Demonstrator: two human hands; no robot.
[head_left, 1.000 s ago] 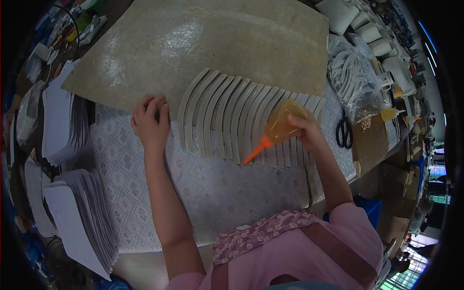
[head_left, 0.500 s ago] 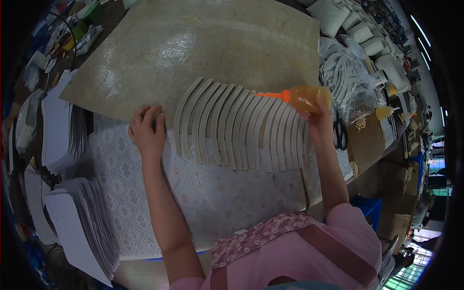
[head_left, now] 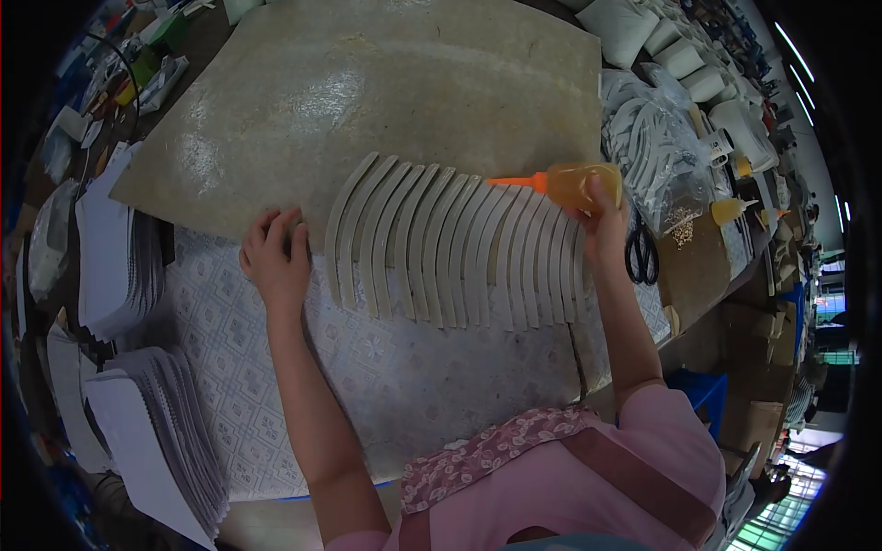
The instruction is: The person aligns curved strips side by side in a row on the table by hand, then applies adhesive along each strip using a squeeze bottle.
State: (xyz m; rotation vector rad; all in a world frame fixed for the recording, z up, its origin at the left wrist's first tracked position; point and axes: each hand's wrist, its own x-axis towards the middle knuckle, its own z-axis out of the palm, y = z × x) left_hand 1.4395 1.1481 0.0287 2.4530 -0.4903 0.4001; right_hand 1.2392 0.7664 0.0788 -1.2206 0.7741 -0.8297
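My right hand (head_left: 602, 216) is wrapped round a squeeze bottle (head_left: 571, 186) of amber liquid, held on its side. Its long orange nozzle points left, over the upper part of a row of curved pale strips (head_left: 427, 248). The strips lie side by side, partly on a worn board and partly on the patterned table covering. To the left of the row, my left hand (head_left: 276, 257) rests at the board's lower edge with its fingers apart and nothing in them. The nozzle tip is close to the strips; whether it touches one I cannot tell.
Stacks of white sheets (head_left: 152, 432) stand along the left side. At the right are black-handled scissors (head_left: 641, 255), a clear plastic bag of curved pieces (head_left: 648, 138), a small pile of beige bits (head_left: 681, 227) and another nozzle bottle (head_left: 729, 211). The large board (head_left: 441, 83) extends behind the strips.
The whole view has shifted slightly. My right hand keeps hold of the bottle, and its nozzle has turned to lie more level. My left hand stays beside the strips.
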